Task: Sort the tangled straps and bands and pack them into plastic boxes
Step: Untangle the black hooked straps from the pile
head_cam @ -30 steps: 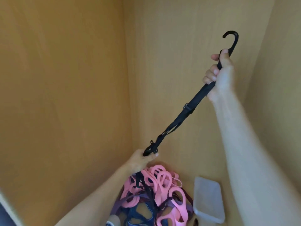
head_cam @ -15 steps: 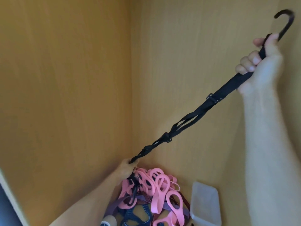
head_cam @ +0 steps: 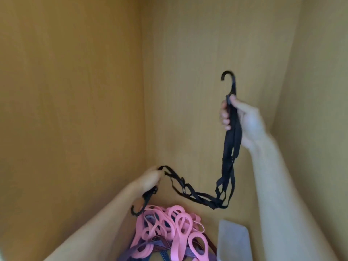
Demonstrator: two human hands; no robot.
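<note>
A black strap point(head_cam: 228, 157) with a hook at each end hangs slack between my two hands. My right hand point(head_cam: 243, 121) grips its upper end just below the top hook point(head_cam: 228, 80). My left hand point(head_cam: 150, 179) grips the other end, and the second hook point(head_cam: 140, 206) dangles below that fist. The strap's loose loops sag in the middle above a tangled pile of pink bands point(head_cam: 175, 230) mixed with purple and blue ones. A clear plastic box point(head_cam: 233, 240) lies to the right of the pile, partly behind my right forearm.
Wooden panels point(head_cam: 75, 110) close in on the left, back and right, forming a corner around the pile. The wooden floor shows between the pile and the back panel.
The strap was stretched taut between my hands; now it hangs slack. My right hand has come down and to the left. The strap's lower hook has come free of the pile.
</note>
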